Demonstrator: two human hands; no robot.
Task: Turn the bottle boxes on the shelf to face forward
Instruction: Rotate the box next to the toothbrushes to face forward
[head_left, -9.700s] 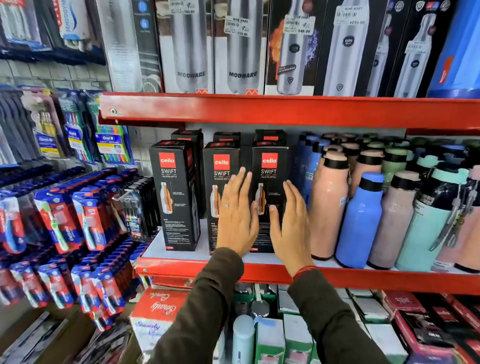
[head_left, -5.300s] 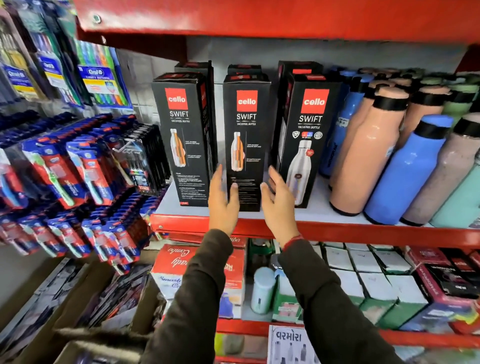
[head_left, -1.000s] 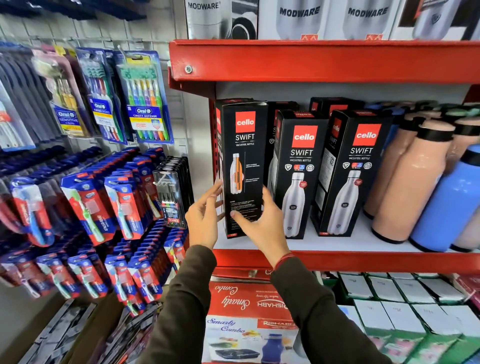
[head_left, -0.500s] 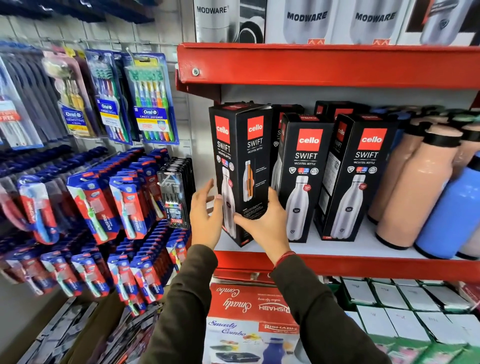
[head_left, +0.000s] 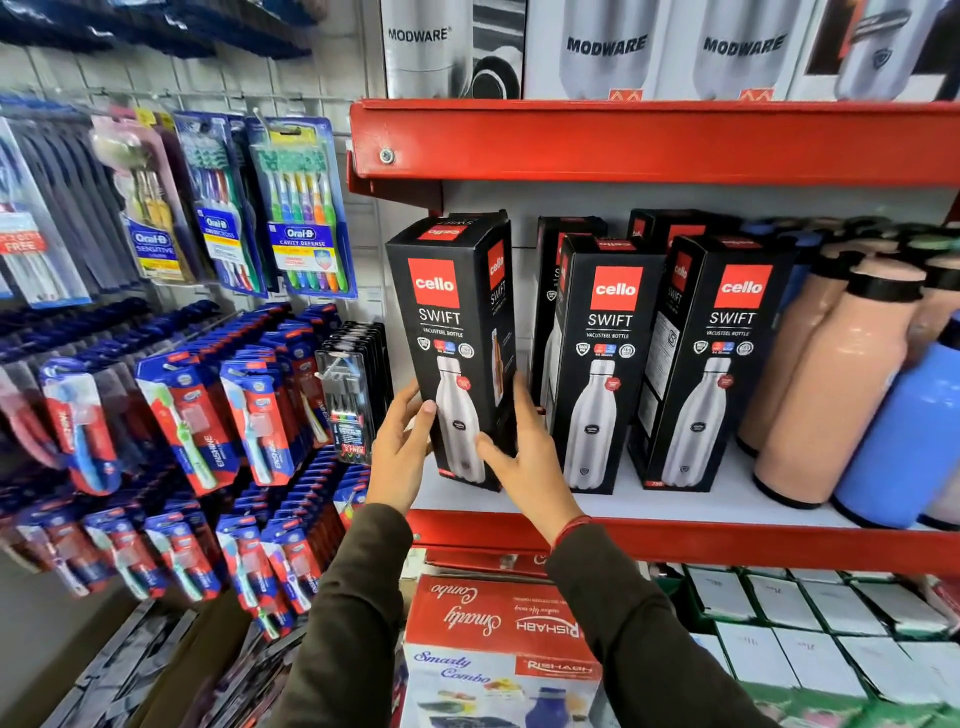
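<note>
Three black cello SWIFT bottle boxes stand in the front row on the white shelf (head_left: 701, 506). The left box (head_left: 452, 332) is tilted, its white-bottle face towards me, its orange-bottle side to the right. My left hand (head_left: 402, 447) grips its lower left edge and my right hand (head_left: 524, 457) grips its lower right side. The middle box (head_left: 602, 358) and the right box (head_left: 719, 358) stand upright showing the white-bottle face. More black boxes (head_left: 670, 228) stand behind them, mostly hidden.
Peach bottles (head_left: 831, 384) and a blue bottle (head_left: 904, 436) crowd the shelf's right. Toothbrush packs (head_left: 301, 208) hang on the wall at the left. A red shelf (head_left: 649, 140) with Modware boxes sits overhead. A Smarty Combo carton (head_left: 498, 644) lies below.
The left box has been turned between both hands: a second ago its orange-bottle side faced me, now its white-bottle face does. The middle and right boxes stayed put.
</note>
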